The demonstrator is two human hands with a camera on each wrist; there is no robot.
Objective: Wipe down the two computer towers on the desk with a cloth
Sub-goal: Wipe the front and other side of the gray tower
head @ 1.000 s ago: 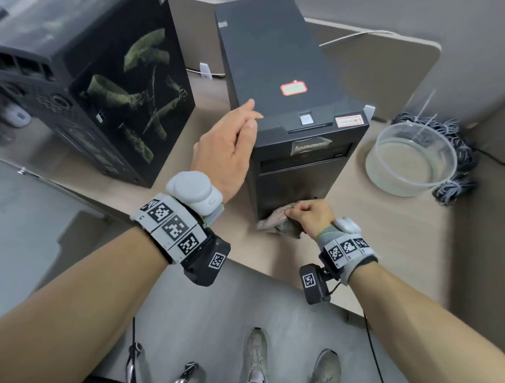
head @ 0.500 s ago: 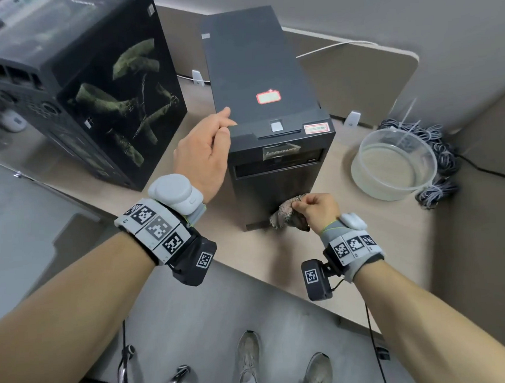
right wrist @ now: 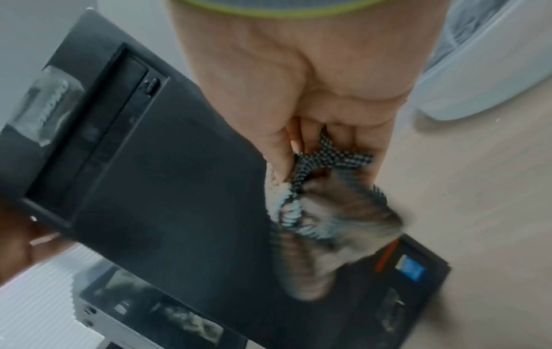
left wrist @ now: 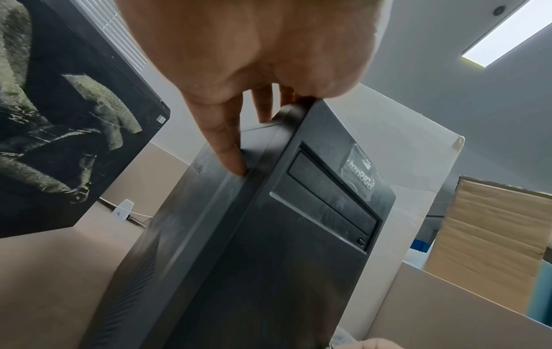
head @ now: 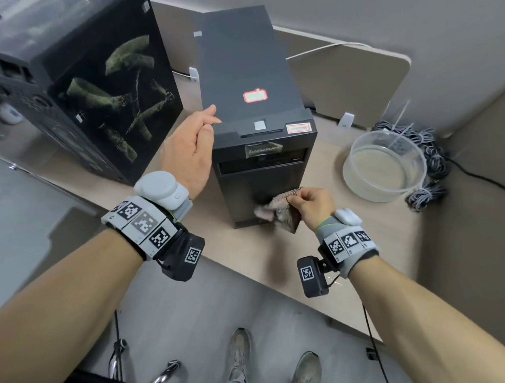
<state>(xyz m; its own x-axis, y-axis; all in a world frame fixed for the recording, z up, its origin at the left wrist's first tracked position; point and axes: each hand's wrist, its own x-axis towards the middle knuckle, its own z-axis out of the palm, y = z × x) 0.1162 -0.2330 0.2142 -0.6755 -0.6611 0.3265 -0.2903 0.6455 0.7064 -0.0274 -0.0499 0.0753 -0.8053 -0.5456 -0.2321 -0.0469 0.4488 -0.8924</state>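
Observation:
A slim black tower (head: 249,72) stands upright mid-desk; its front panel fills the left wrist view (left wrist: 269,248) and the right wrist view (right wrist: 149,189). A larger black tower with a glass side (head: 95,91) stands to its left (left wrist: 59,118). My left hand (head: 191,147) rests on the slim tower's top left edge, fingers laid over the top, thumb (left wrist: 230,155) pressed on the side panel. My right hand (head: 312,205) pinches a bunched grey-brown cloth (head: 276,212) against the lower front of the slim tower; the blurred cloth (right wrist: 313,224) hangs from the fingers.
A clear plastic bowl of water (head: 384,167) sits on the desk right of the slim tower, with bundled cables (head: 428,155) behind it. A beige partition panel (head: 342,89) stands at the back. The desk's front edge (head: 250,266) runs diagonally, with the floor below.
My right hand has carried the cloth rightward across the lower front of the slim tower. The left hand stays on the top left edge.

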